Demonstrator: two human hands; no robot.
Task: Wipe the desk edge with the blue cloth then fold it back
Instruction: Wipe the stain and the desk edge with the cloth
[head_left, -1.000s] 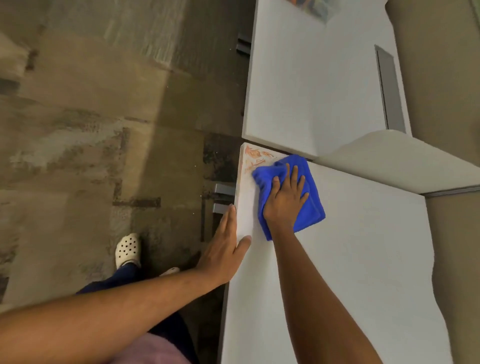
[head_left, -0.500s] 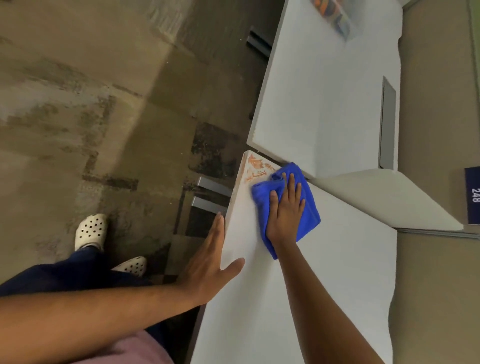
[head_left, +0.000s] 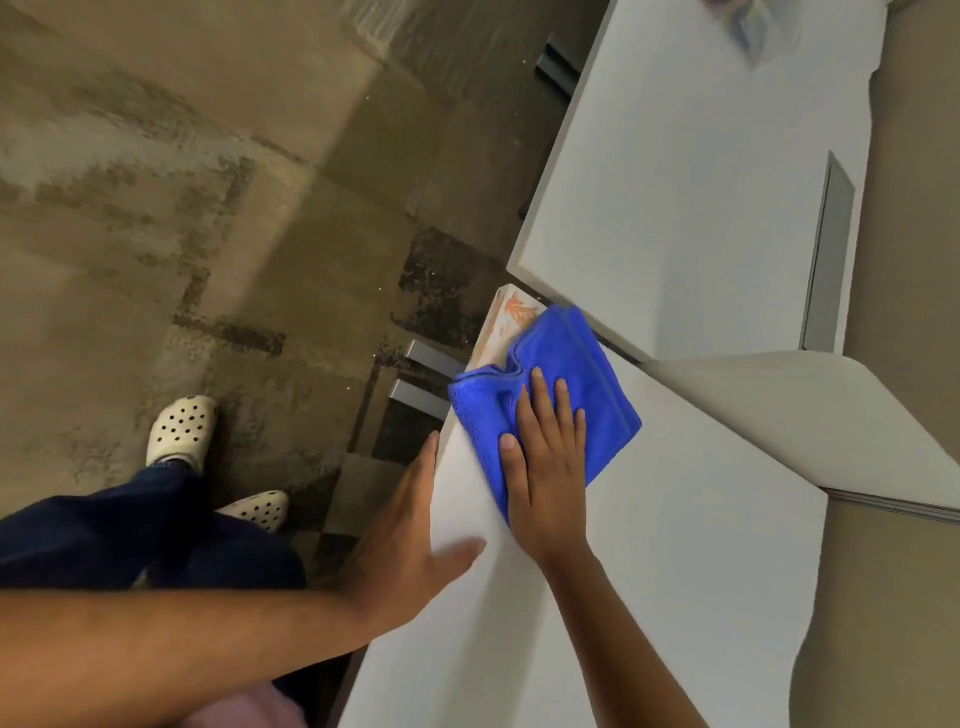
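A folded blue cloth lies on the white desk near its far left corner, its left side hanging over the desk edge. My right hand presses flat on the cloth with fingers spread. Orange scribble marks show on the desk corner just beyond the cloth. My left hand rests open against the desk's left edge, thumb on the top surface, a little nearer to me than the cloth.
A second white desk stands beyond, with a grey slot and a blurred colourful item at its far end. A beige partition juts in from the right. Metal drawer handles sit below the edge. My feet in white clogs stand on the carpet.
My right hand has dragged the cloth left toward the desk edge, so it now overhangs the edge and covers more of the orange marks. The camera has shifted; my left hand stays on the edge.
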